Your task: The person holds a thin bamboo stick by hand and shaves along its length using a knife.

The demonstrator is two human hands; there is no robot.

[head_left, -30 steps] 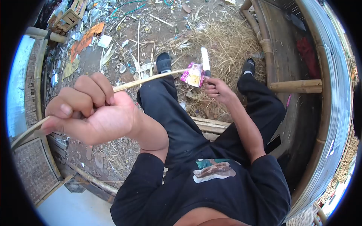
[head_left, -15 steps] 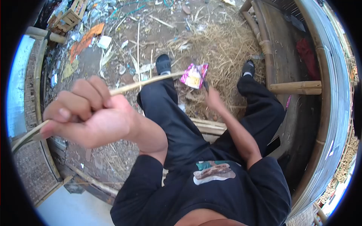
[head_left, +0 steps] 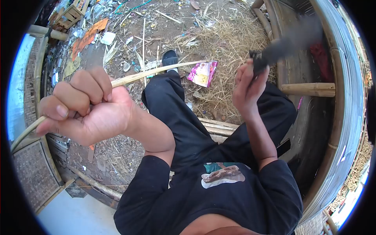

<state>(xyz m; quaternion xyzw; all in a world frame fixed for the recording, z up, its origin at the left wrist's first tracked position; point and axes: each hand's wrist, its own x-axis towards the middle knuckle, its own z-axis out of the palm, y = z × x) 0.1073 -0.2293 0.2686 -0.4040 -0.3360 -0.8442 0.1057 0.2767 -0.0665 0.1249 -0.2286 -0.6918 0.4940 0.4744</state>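
My left hand [head_left: 84,107] is wrapped round a long, thin pale strip [head_left: 156,71], raised at the left. One end of the strip bends down past my thumb at the left edge, and the other reaches out over a pink and white packet [head_left: 201,74] beyond my knees. My right hand [head_left: 250,84] is raised over my right thigh, closed round the dark handle of a knife [head_left: 290,41]. The knife's blade points up and right, smeared by motion. It is apart from the strip.
Dry straw [head_left: 231,51] and litter cover the ground ahead. A bamboo frame [head_left: 333,117] curves along the right, with a crossbar [head_left: 308,89] beside my right knee. A wooden crate [head_left: 69,15] stands at the far left, near an orange sheet [head_left: 89,36]. A woven panel [head_left: 37,174] is at the left.
My right hand has come up and back toward me with the knife, away from the packet and the strip. My left hand has shifted slightly left, still holding the strip.
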